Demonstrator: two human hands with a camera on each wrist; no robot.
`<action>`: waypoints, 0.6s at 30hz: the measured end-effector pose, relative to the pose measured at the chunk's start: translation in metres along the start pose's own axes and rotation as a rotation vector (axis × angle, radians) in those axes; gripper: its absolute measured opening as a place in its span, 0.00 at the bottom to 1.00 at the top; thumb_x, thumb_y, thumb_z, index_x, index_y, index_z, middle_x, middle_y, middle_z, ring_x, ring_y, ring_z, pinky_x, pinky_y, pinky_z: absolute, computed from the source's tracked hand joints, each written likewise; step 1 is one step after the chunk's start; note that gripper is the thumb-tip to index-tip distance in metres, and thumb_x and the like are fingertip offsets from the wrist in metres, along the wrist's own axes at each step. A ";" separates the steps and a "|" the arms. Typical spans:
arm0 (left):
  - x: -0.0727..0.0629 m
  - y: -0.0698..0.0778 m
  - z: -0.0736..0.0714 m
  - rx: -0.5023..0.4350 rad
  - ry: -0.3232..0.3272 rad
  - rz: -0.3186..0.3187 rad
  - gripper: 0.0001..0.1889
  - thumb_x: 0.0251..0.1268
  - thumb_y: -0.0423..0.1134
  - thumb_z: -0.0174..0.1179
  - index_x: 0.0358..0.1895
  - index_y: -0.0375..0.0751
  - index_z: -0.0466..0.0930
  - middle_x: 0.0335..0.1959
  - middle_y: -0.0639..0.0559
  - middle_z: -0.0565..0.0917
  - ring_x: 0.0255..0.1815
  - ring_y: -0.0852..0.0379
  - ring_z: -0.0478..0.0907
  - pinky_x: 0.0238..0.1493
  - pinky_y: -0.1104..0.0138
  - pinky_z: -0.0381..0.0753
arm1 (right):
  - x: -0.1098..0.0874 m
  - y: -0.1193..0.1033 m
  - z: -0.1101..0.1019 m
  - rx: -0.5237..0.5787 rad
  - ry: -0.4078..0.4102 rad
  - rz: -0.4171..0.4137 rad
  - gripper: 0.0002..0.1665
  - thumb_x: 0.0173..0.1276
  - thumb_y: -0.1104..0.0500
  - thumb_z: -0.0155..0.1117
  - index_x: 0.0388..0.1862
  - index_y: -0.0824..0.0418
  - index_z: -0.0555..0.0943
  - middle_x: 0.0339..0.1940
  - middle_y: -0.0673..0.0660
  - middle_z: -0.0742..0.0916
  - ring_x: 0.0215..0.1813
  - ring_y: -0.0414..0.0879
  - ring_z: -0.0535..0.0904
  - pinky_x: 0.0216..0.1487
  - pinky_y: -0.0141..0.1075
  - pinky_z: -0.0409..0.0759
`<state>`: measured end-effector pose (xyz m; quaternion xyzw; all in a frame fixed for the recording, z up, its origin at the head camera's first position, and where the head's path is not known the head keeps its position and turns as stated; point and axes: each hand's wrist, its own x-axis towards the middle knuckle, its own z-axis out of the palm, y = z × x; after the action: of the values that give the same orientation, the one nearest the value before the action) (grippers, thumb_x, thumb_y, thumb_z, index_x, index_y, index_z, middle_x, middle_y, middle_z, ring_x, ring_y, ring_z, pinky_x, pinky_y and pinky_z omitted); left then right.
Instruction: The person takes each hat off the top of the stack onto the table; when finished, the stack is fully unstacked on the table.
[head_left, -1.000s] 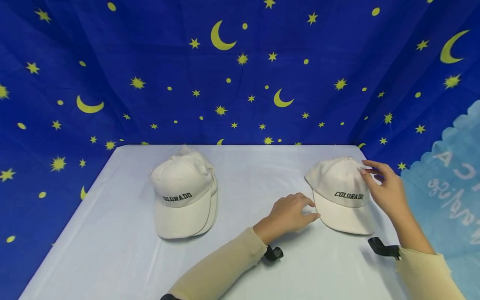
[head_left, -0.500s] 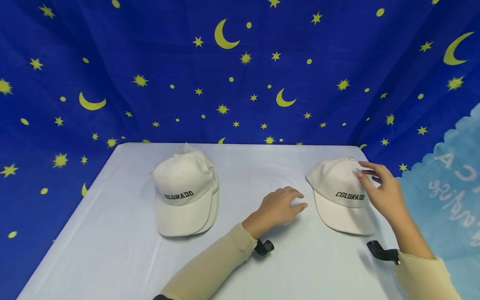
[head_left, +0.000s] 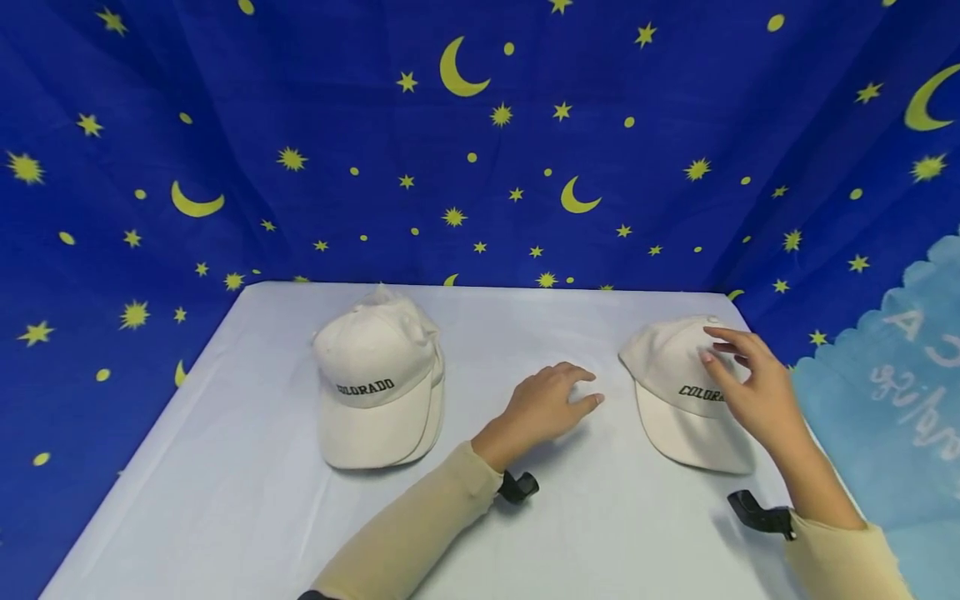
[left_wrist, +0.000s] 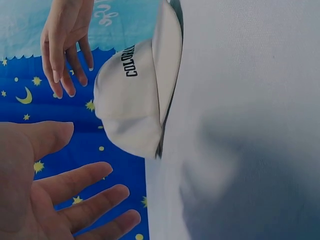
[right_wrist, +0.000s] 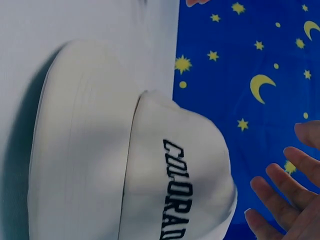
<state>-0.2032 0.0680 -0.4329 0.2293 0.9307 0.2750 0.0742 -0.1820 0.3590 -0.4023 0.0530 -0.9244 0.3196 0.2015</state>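
Observation:
A white baseball cap (head_left: 667, 367) with dark COLORADO lettering sits on the right of the table, its brim toward me. My right hand (head_left: 759, 400) hovers by its crown with fingers loosely bent, overlapping the lettering in the head view. In the right wrist view, a gap shows between that hand (right_wrist: 287, 200) and the crown. My left hand (head_left: 543, 404) is left of this cap, holding nothing, thumb and fingers spread apart. At the left stands a stack of matching white caps (head_left: 375, 354), where a second brim peeks out under the top one.
A white cloth covers the table (head_left: 525, 325). Blue curtain (head_left: 360, 217) with yellow moons and stars hangs behind it and at the sides. Light blue fabric (head_left: 900, 400) with white writing hangs at the right. Black wrist cameras (head_left: 759, 512) jut out below both hands.
My left hand has drawn back to the left, away from the right cap's brim. The right hand has shifted slightly left across the crown, covering part of the lettering. The caps stay put.

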 end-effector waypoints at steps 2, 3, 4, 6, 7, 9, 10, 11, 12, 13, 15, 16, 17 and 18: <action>-0.001 -0.001 -0.002 -0.002 0.002 -0.017 0.25 0.76 0.62 0.53 0.68 0.59 0.78 0.69 0.59 0.76 0.69 0.57 0.72 0.62 0.56 0.76 | 0.000 -0.003 0.001 -0.002 -0.002 -0.008 0.24 0.77 0.57 0.63 0.69 0.61 0.76 0.64 0.68 0.79 0.60 0.67 0.77 0.61 0.67 0.70; -0.001 -0.001 -0.003 -0.003 0.005 -0.022 0.25 0.76 0.63 0.53 0.68 0.59 0.78 0.69 0.59 0.75 0.69 0.57 0.72 0.62 0.56 0.76 | -0.001 -0.005 0.002 -0.001 -0.003 -0.010 0.25 0.77 0.56 0.63 0.69 0.61 0.76 0.64 0.68 0.79 0.60 0.67 0.77 0.61 0.67 0.69; -0.001 -0.002 -0.004 -0.003 0.011 -0.025 0.24 0.76 0.62 0.53 0.67 0.59 0.78 0.69 0.60 0.76 0.69 0.57 0.72 0.63 0.55 0.75 | -0.001 -0.006 0.003 -0.006 -0.002 -0.010 0.25 0.77 0.56 0.63 0.69 0.60 0.76 0.65 0.67 0.79 0.60 0.66 0.77 0.64 0.62 0.70; -0.002 -0.004 -0.006 -0.001 0.022 -0.027 0.24 0.76 0.62 0.53 0.67 0.59 0.78 0.69 0.60 0.76 0.70 0.57 0.72 0.64 0.55 0.74 | -0.002 -0.008 0.005 -0.002 -0.001 -0.018 0.25 0.77 0.56 0.63 0.69 0.59 0.76 0.65 0.66 0.79 0.60 0.64 0.77 0.65 0.60 0.70; -0.003 -0.005 -0.007 0.000 0.027 -0.028 0.24 0.76 0.62 0.53 0.67 0.59 0.78 0.69 0.60 0.76 0.70 0.57 0.72 0.64 0.55 0.74 | -0.002 -0.009 0.006 -0.001 -0.001 -0.022 0.25 0.77 0.56 0.63 0.69 0.59 0.77 0.65 0.65 0.79 0.60 0.64 0.77 0.66 0.58 0.70; -0.005 -0.007 -0.009 -0.003 0.039 -0.027 0.24 0.76 0.62 0.53 0.67 0.58 0.79 0.69 0.60 0.76 0.70 0.57 0.71 0.65 0.55 0.73 | -0.002 -0.011 0.008 0.005 -0.001 -0.030 0.25 0.76 0.56 0.64 0.69 0.58 0.77 0.65 0.64 0.79 0.59 0.63 0.77 0.65 0.56 0.70; -0.006 -0.008 -0.010 -0.004 0.044 -0.028 0.24 0.76 0.62 0.53 0.66 0.58 0.79 0.69 0.60 0.76 0.70 0.57 0.71 0.65 0.54 0.72 | -0.003 -0.011 0.009 0.005 -0.001 -0.035 0.25 0.76 0.56 0.64 0.69 0.58 0.77 0.65 0.64 0.79 0.59 0.63 0.77 0.66 0.55 0.70; -0.007 -0.008 -0.011 -0.003 0.046 -0.029 0.24 0.76 0.62 0.53 0.66 0.58 0.79 0.69 0.59 0.76 0.70 0.57 0.71 0.65 0.54 0.72 | -0.003 -0.012 0.010 0.011 -0.003 -0.043 0.25 0.76 0.57 0.64 0.70 0.59 0.77 0.65 0.65 0.79 0.59 0.64 0.77 0.65 0.58 0.70; -0.007 -0.009 -0.012 -0.002 0.050 -0.030 0.24 0.76 0.62 0.53 0.66 0.58 0.79 0.69 0.59 0.76 0.70 0.57 0.71 0.65 0.54 0.72 | -0.003 -0.012 0.011 0.014 -0.004 -0.048 0.25 0.76 0.57 0.64 0.70 0.59 0.77 0.65 0.65 0.79 0.59 0.64 0.77 0.66 0.56 0.70; -0.008 -0.010 -0.013 -0.002 0.053 -0.031 0.24 0.76 0.62 0.53 0.66 0.58 0.79 0.69 0.59 0.76 0.70 0.56 0.72 0.65 0.54 0.72 | -0.003 -0.013 0.012 0.015 -0.005 -0.050 0.25 0.76 0.57 0.64 0.70 0.59 0.77 0.65 0.64 0.80 0.59 0.64 0.77 0.67 0.52 0.70; -0.010 -0.011 -0.015 0.000 0.059 -0.030 0.24 0.76 0.62 0.53 0.66 0.58 0.79 0.68 0.59 0.77 0.70 0.56 0.72 0.65 0.54 0.72 | -0.004 -0.014 0.013 0.016 0.000 -0.056 0.25 0.76 0.57 0.64 0.69 0.58 0.77 0.64 0.64 0.80 0.59 0.63 0.77 0.67 0.44 0.70; -0.010 -0.012 -0.016 0.001 0.061 -0.029 0.24 0.76 0.62 0.53 0.66 0.58 0.79 0.68 0.59 0.77 0.70 0.56 0.72 0.65 0.53 0.72 | -0.004 -0.015 0.015 0.016 0.000 -0.058 0.25 0.76 0.57 0.64 0.69 0.58 0.77 0.64 0.64 0.80 0.59 0.63 0.78 0.67 0.41 0.69; -0.011 -0.012 -0.017 0.001 0.063 -0.029 0.24 0.76 0.62 0.53 0.66 0.58 0.79 0.68 0.59 0.77 0.70 0.56 0.72 0.65 0.53 0.72 | -0.004 -0.016 0.016 0.018 0.001 -0.060 0.24 0.76 0.58 0.64 0.69 0.58 0.77 0.64 0.63 0.80 0.59 0.62 0.78 0.66 0.40 0.69; -0.012 -0.013 -0.018 0.001 0.064 -0.028 0.24 0.76 0.62 0.53 0.66 0.58 0.79 0.68 0.59 0.77 0.70 0.56 0.72 0.65 0.53 0.72 | -0.005 -0.017 0.017 0.023 0.000 -0.062 0.24 0.76 0.58 0.65 0.69 0.58 0.77 0.63 0.63 0.81 0.59 0.62 0.78 0.66 0.41 0.70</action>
<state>-0.2025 0.0448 -0.4248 0.2073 0.9359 0.2808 0.0480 -0.1797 0.3345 -0.4069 0.0838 -0.9186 0.3237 0.2107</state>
